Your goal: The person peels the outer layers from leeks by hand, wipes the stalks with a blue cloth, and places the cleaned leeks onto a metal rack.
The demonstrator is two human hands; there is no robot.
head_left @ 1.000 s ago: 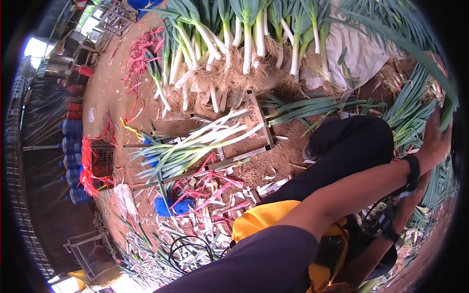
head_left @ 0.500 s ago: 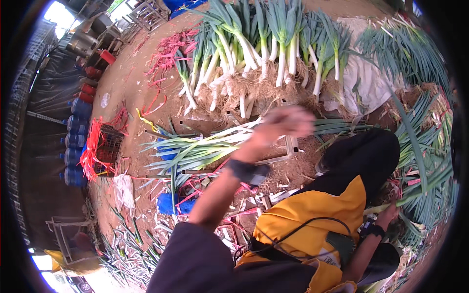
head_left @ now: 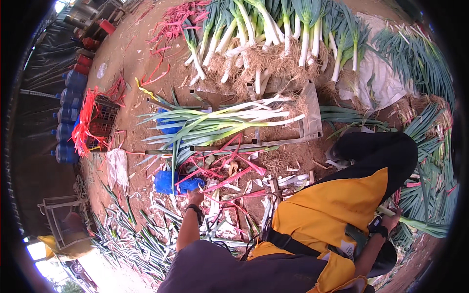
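My right hand (head_left: 391,219) is closed around a leek (head_left: 420,225), whose pale end sticks out to the left of the grip. At the lower left, my left hand (head_left: 195,197) is at the edge of a bundle of blue cloth (head_left: 171,182), beside pink plastic strips (head_left: 229,180); its fingers are mostly hidden. Further off, several leeks (head_left: 244,117) lie in a pile across a low metal frame (head_left: 312,110), with green tops to the left and roots to the right.
More leeks (head_left: 305,34) lie in a row at the far side, and others (head_left: 425,61) are heaped on the right by a pale sheet (head_left: 381,88). Trimmed leaves (head_left: 141,234) litter the ground at lower left. A crate (head_left: 102,119) and blue water jugs (head_left: 68,115) stand at left.
My left hand has moved from above the metal frame down and left to the blue cloth. The pile's roots show now. My right hand still grips the leek, which now lies lower.
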